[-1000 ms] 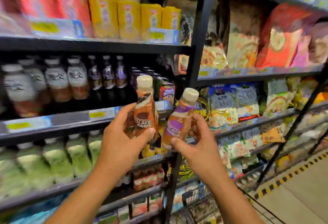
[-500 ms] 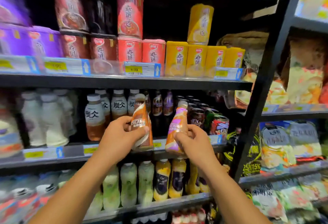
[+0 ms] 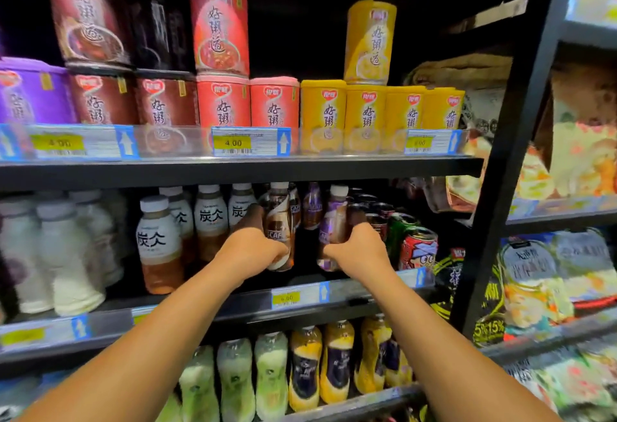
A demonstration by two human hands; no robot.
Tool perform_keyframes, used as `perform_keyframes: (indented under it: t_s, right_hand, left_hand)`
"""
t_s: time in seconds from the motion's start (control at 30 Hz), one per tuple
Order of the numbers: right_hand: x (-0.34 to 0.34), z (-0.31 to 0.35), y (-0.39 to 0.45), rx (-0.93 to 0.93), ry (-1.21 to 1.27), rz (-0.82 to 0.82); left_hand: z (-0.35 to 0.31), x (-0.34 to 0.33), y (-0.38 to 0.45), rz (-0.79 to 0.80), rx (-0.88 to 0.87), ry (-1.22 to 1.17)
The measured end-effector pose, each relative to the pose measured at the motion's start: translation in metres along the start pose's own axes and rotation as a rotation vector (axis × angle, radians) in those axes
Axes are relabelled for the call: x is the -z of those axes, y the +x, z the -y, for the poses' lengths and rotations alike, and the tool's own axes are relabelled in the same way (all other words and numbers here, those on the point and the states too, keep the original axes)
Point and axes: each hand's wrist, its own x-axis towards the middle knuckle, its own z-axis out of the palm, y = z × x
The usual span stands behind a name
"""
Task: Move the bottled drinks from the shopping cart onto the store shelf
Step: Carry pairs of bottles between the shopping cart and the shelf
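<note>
While a moment ago out in front, now pushing into the shelf (image 3: 233, 311): left hand (image 3: 250, 251) grip clamped on brown bottle (image 3: 279, 224), right hand (image 3: 359, 248) on purple bottle (image 3: 330, 228). Nearly placed.

One head-worn wide-angle view — close up, facing the store shelf (image 3: 240, 171) level-on, both forearms reaching in from below.

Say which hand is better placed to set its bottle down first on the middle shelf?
Left, marginally. The left hand holds the brown-label bottle upright, in line with matching bottles behind. The right hand tilts the purple-label bottle, crowded by the cans.
</note>
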Motion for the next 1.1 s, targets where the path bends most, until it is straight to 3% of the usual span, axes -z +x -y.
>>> perform_keyframes:
  t_s: [0.37, 0.73, 1.1]
  right_hand:
    - [-0.001, -0.021, 0.027, 0.097, -0.271, 0.119]
    - [0.011, -0.025, 0.021, 0.186, -0.185, 0.027]
    - [0.012, -0.025, 0.031, 0.136, -0.101, 0.08]
  left_hand:
    - [0.006, -0.025, 0.003, 0.024, 0.089, 0.2]
    - [0.009, -0.028, 0.003, -0.09, -0.083, 0.093]
    - [0.006, -0.035, 0.001, -0.168, -0.035, 0.235]
